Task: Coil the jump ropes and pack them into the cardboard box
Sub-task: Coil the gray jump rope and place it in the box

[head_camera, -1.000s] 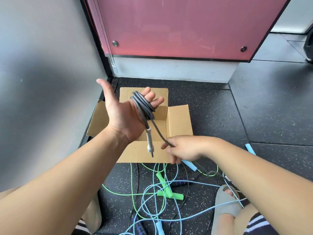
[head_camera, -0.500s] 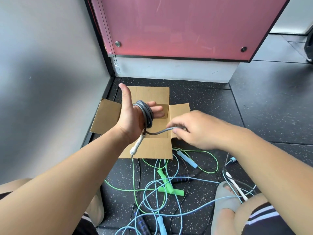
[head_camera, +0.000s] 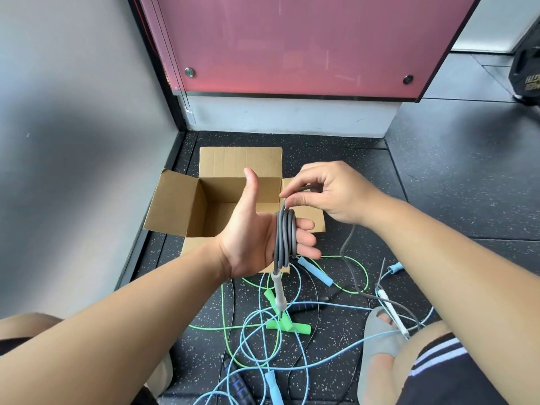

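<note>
Head view: grey rope (head_camera: 285,238) part coiled.
My right fingers (head_camera: 304,198) pinch it, left fingers (head_camera: 305,238) relaxed inside loops (cardboard box (head_camera: 187,206) looks empty, other ropes (head_camera: 287,325) loose).

A black speckled floor (head_camera: 455,185) is seen, on which an open cardboard box (head_camera: 172,209) is set close to the wall. Just before it, a green jump rope (head_camera: 287,324), a light blue jump rope (head_camera: 315,271) and a black jump rope (head_camera: 304,306) are strewn in a tangle.
</note>
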